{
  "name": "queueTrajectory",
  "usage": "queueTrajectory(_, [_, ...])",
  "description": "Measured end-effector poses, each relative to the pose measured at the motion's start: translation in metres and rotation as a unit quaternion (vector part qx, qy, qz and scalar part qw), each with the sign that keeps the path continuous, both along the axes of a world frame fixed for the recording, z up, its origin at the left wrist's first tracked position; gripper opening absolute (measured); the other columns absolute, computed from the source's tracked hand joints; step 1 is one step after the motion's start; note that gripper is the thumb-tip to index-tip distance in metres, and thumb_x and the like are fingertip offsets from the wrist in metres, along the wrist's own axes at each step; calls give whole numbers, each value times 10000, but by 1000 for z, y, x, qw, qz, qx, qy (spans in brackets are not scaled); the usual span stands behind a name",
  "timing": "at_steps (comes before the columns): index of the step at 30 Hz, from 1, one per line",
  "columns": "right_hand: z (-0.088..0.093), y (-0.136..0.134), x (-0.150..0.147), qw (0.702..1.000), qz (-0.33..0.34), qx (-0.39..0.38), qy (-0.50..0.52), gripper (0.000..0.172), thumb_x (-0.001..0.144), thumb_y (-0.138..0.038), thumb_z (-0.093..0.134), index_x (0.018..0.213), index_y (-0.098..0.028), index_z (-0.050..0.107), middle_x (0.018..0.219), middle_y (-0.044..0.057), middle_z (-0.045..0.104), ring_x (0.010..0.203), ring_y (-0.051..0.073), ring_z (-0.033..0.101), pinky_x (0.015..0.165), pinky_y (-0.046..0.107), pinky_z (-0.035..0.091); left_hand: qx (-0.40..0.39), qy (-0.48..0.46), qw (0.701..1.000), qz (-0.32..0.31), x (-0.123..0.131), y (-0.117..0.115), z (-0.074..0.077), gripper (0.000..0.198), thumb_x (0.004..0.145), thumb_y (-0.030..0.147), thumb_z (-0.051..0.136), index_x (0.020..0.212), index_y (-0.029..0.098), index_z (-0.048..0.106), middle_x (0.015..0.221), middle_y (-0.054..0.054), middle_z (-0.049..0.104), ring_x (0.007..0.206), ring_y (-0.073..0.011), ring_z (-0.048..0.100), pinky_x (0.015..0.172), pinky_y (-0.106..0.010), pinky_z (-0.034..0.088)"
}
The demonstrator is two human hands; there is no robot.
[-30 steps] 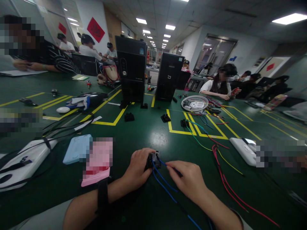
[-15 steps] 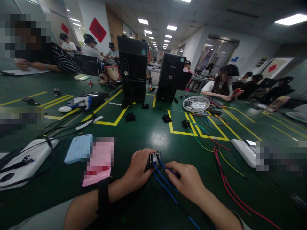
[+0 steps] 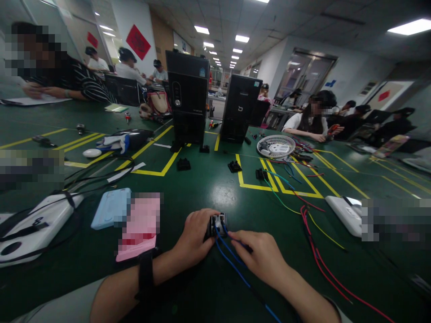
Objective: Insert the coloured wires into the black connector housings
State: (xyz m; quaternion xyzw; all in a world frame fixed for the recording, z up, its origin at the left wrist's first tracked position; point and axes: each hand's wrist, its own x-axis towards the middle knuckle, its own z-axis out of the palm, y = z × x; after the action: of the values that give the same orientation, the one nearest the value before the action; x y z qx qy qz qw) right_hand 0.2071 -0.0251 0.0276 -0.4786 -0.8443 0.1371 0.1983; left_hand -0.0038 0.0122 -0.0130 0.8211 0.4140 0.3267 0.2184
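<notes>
My left hand (image 3: 194, 234) is closed around the side of a small black block with metal terminals (image 3: 219, 220), holding it on the green table. Two blue wires (image 3: 238, 268) run from the block toward me. Just right of the block, the thumb and fingers of my right hand (image 3: 264, 252) pinch one blue wire close to where it enters. A short dark blue piece shows between those fingers; whether it is wire or something else I cannot make out. The block's left side is hidden by my left hand.
Several black blocks like the held one, including one block (image 3: 234, 166), lie farther off. Red wires (image 3: 314, 251) stretch along the right. A white basket (image 3: 276, 146) and two black computer towers (image 3: 187, 96) stand behind. At left are a pink item (image 3: 139, 224) and a light-blue case (image 3: 110, 207).
My right fingers have slid slightly left along the blue wire, closer to the block. My left hand and the block stay in place.
</notes>
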Motion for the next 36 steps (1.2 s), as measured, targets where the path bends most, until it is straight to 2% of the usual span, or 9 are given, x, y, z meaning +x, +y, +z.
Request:
queueTrajectory(5, [-2, -1, 0, 996, -2, 65, 68, 214, 896, -205, 511, 1015, -212, 688, 859, 8, 729, 720, 141, 678, 641, 234, 479, -4, 1, 1000, -1, 0, 0, 0, 493, 725, 118, 537, 1188, 249, 431, 1169, -54, 557, 1095, -261, 495, 949, -459, 343])
queueTrajectory(8, [-3, -1, -2, 993, 3, 91, 75, 208, 892, -201, 515, 1001, -201, 692, 800, 8, 723, 657, 136, 661, 610, 237, 467, -2, 2, 1000, 1, 0, 0, 1, 499, 722, 120, 541, 1191, 249, 430, 1178, -56, 555, 1106, -263, 491, 956, -464, 337])
queueTrajectory(16, [-2, 0, -1, 1000, 18, 24, 3, 235, 890, -194, 509, 1051, -228, 678, 915, 10, 733, 777, 162, 692, 672, 247, 491, 4, 4, 1000, 2, 0, 1, 1, 497, 716, 113, 546, 1184, 242, 437, 1161, -54, 559, 1091, -263, 501, 951, -459, 350])
queueTrajectory(23, [-3, 0, -2, 993, 9, 102, 50, 205, 893, -201, 513, 999, -214, 688, 809, 0, 731, 679, 143, 674, 641, 248, 462, 4, 6, 1000, 2, 0, 0, -1, 499, 724, 126, 551, 1193, 245, 427, 1168, -56, 552, 1101, -263, 491, 964, -468, 333])
queueTrajectory(29, [-2, -1, -2, 999, 22, 26, -7, 234, 897, -202, 505, 1058, -237, 671, 927, 0, 733, 779, 151, 691, 674, 237, 472, 1, 2, 1000, -1, 0, 1, 1, 481, 729, 140, 548, 1185, 242, 434, 1157, -59, 558, 1100, -264, 495, 967, -467, 332])
queueTrajectory(36, [0, -1, -2, 996, 18, 79, 22, 236, 910, -220, 479, 1019, -202, 687, 833, 17, 731, 692, 145, 676, 637, 249, 465, -1, 5, 1000, 5, 0, 1, 2, 479, 730, 139, 552, 1181, 249, 433, 1156, -58, 558, 1084, -266, 502, 951, -475, 348])
